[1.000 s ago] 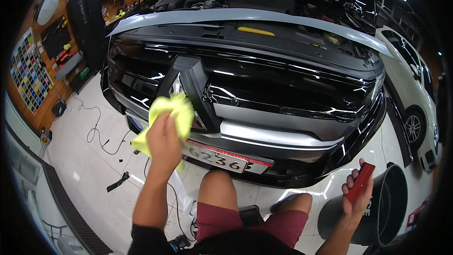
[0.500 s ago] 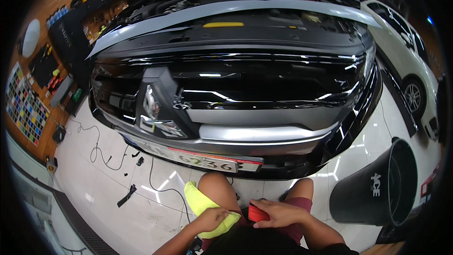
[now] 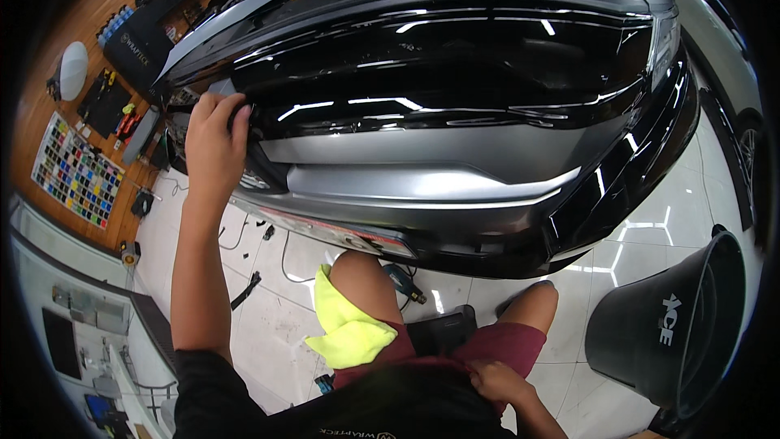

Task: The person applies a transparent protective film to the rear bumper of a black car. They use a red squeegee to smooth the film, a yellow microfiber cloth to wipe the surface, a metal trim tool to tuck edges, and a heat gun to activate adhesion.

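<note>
My left hand (image 3: pixel 215 132) reaches up to the left part of the car's black, glossy front end (image 3: pixel 422 73). Its fingers are curled together at the panel, and what they pinch, if anything, is hidden. Below the black panel runs a silver-grey bumper trim (image 3: pixel 406 183). At my lap, my right hand (image 3: pixel 497 382) is closed against the maroon shorts (image 3: pixel 508 345); I cannot make out what is in it. Draped over my left thigh, a neon-yellow cloth (image 3: pixel 349 329) is touched by neither hand.
A black bin (image 3: pixel 642 317) stands at the right. Between my knees, a heat gun (image 3: pixel 404 283) lies on the tiled floor near a black box-like thing (image 3: pixel 443 329). Black scraps (image 3: pixel 246 290) and a cable lie left. A colour swatch board (image 3: pixel 77 171) leans at far left.
My left hand has let go of the yellow cloth and risen to the car's front. The right hand has drawn back to my lap; its red squeegee is out of sight. The view has shifted closer.
</note>
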The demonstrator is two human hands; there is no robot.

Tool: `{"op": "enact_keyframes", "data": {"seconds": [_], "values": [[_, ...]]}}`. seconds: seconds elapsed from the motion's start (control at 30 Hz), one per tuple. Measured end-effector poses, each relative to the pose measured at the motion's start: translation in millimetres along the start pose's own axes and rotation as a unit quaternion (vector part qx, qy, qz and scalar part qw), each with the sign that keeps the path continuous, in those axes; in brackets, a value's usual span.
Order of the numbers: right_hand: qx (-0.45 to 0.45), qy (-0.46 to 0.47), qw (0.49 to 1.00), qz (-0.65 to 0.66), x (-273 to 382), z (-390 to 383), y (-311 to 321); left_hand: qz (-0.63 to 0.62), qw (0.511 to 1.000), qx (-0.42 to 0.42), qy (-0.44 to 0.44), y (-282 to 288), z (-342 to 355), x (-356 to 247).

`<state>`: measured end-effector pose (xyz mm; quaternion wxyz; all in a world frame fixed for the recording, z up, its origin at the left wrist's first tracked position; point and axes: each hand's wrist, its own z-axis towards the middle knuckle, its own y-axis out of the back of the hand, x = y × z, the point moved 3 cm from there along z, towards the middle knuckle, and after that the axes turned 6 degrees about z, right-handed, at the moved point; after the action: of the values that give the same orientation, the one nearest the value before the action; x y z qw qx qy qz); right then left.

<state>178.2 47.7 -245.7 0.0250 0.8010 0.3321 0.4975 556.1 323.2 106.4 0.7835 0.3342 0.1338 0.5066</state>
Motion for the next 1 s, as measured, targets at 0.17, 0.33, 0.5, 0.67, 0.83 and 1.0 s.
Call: {"op": "enact_keyframes", "data": {"seconds": [0.17, 0.33, 0.5, 0.67, 0.83, 1.0], "values": [[-0.052, 0.062, 0.997, 0.007, -16, -1, -5, 0.116, 0.993, -0.030, -0.014, -13, -5, -7], [-0.054, 0.051, 0.997, 0.024, -19, -6, 1, 0.092, 0.994, -0.027, 0.052, -21, -7, -12], [-0.028, 0.041, 0.999, -0.002, -18, -16, 5, 0.029, 0.992, -0.052, 0.109, -27, -15, -16], [-0.061, -0.019, 0.998, 0.012, -5, -35, 28, -0.047, 0.992, -0.065, 0.093, -22, -39, -21], [-0.287, 0.067, 0.912, 0.287, 30, -60, 94, -0.090, 0.991, -0.088, 0.037, -9, -44, -32], [-0.473, 0.364, 0.796, -0.100, 201, -59, 176, -0.220, 0.975, 0.000, 0.022, -24, -159, -43]]}}
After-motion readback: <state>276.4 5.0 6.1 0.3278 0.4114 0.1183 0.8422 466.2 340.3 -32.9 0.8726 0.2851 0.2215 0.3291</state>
